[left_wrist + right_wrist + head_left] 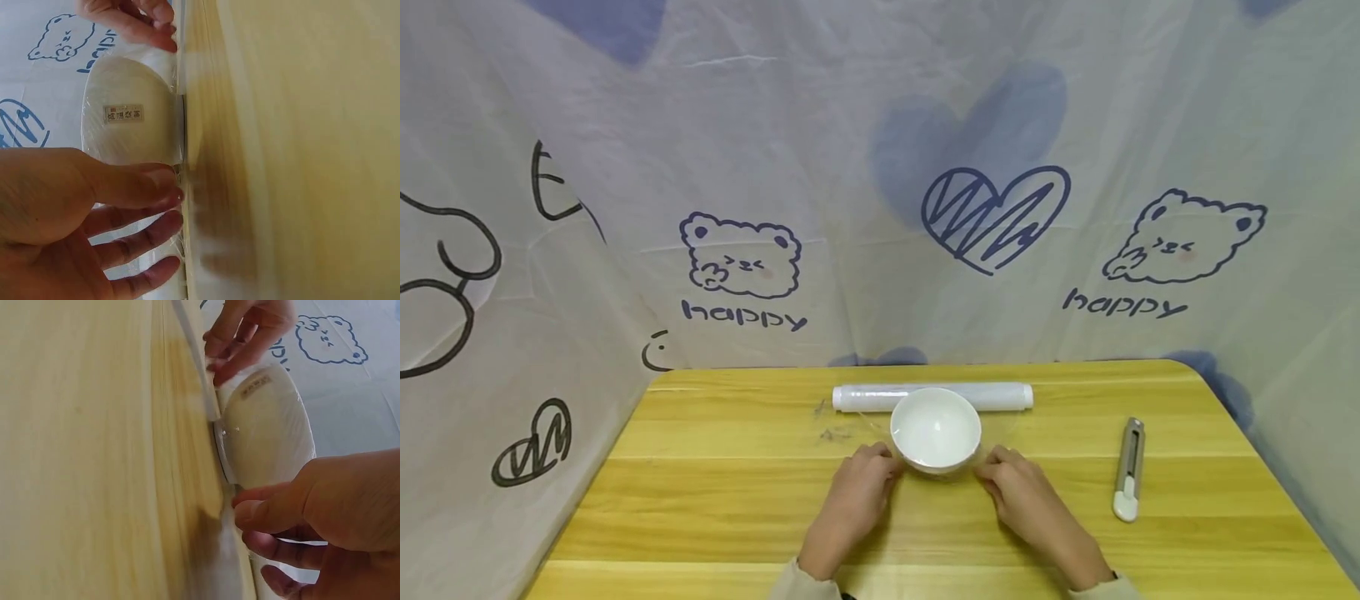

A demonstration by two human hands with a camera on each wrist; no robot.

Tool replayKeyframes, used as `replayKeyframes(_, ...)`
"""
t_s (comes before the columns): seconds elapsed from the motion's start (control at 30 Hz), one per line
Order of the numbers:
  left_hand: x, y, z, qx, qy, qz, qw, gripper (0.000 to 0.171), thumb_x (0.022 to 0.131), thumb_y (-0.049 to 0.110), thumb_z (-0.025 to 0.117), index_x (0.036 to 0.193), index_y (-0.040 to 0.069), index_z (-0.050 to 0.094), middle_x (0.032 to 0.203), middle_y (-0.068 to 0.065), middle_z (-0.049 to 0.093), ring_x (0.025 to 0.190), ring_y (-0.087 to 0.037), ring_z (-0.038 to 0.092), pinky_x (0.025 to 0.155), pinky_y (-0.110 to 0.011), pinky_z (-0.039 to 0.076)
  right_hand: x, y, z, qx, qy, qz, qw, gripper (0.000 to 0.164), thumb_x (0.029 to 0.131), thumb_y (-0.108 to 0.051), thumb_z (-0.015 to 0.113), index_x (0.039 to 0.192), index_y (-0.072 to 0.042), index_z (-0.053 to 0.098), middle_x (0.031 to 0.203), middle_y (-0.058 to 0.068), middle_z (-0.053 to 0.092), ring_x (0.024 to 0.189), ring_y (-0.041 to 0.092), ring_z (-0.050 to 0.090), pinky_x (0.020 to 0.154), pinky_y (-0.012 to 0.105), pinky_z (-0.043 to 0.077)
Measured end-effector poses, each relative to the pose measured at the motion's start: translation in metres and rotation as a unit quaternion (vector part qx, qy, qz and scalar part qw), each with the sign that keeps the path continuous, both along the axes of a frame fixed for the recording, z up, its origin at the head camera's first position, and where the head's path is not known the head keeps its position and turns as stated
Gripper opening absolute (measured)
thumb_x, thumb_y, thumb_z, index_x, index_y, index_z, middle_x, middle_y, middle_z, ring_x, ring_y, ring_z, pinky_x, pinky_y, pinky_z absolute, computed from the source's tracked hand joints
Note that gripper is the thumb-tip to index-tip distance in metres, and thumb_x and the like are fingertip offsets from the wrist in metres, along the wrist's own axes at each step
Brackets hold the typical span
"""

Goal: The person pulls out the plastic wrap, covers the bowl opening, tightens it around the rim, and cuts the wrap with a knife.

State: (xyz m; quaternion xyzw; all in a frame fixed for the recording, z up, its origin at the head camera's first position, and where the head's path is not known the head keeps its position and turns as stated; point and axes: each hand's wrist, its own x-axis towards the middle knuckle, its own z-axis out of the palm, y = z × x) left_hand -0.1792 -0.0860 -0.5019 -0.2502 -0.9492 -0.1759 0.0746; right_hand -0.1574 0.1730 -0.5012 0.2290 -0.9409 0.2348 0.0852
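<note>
Pinching clear, wrinkled film (94, 134) with my left hand (861, 487) and right hand (1022, 493), at either side of the bowl (936, 429). Count: one bowl, white, round, glossy, upright on wood-grain table (722, 500); one smooth cylindrical roll (1000, 396) behind bowl; one slim cutter (1129, 471) right of bowl.

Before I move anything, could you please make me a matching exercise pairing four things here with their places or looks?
Things:
1. Utility knife
2. Bowl
3. Roll of cling film
4. Tabletop

Places or looks:
A. Yellow, with striped wood grain
B. Lying crosswise just beyond the bowl
C. To the right of the right hand
D. Between the left hand and the right hand, with a small printed label on its side

Right pairs: 1-C, 2-D, 3-B, 4-A
</note>
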Motion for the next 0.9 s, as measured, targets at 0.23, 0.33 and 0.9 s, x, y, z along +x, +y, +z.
replayKeyframes(0.23, 0.004, -0.001, 0.004, 0.012, -0.066, -0.005, 0.9977, 0.033, 0.092, 0.015, 0.077, 0.123, 0.004, 0.072, 0.129, -0.009, 0.066, 0.117, -0.032, 0.062, 0.089, -0.057, 0.054, 0.003, -0.008, 0.002, 0.01, -0.007, -0.042, 0.999, 0.027, 0.086, 0.0, 0.079, 0.113, -0.002, 0.075, 0.113, 0.008, 0.069, 0.108, 0.029, 0.063, 0.085, 0.056, 0.051)
replayKeyframes(0.33, 0.002, -0.004, 0.004, 0.093, -0.116, -0.014, 0.9888, 0.035, 0.095, 0.011, 0.074, 0.127, -0.002, 0.068, 0.133, -0.016, 0.064, 0.124, -0.036, 0.059, 0.099, -0.059, 0.05, 0.004, -0.01, 0.002, -0.014, -0.042, -0.056, 0.997, 0.032, 0.089, -0.004, 0.078, 0.121, 0.001, 0.072, 0.125, 0.013, 0.068, 0.119, 0.033, 0.061, 0.095, 0.061, 0.049)
replayKeyframes(0.9, -0.019, -0.016, -0.014, 0.484, -0.264, 0.036, 0.8332, 0.027, 0.107, 0.0, 0.048, 0.123, -0.019, 0.06, 0.11, -0.026, 0.068, 0.107, -0.038, 0.068, 0.094, -0.044, 0.057, -0.021, -0.005, 0.002, -0.365, -0.275, -0.113, 0.883, 0.036, 0.11, -0.01, 0.041, 0.108, 0.015, 0.067, 0.098, 0.018, 0.071, 0.089, 0.023, 0.066, 0.069, 0.028, 0.056)
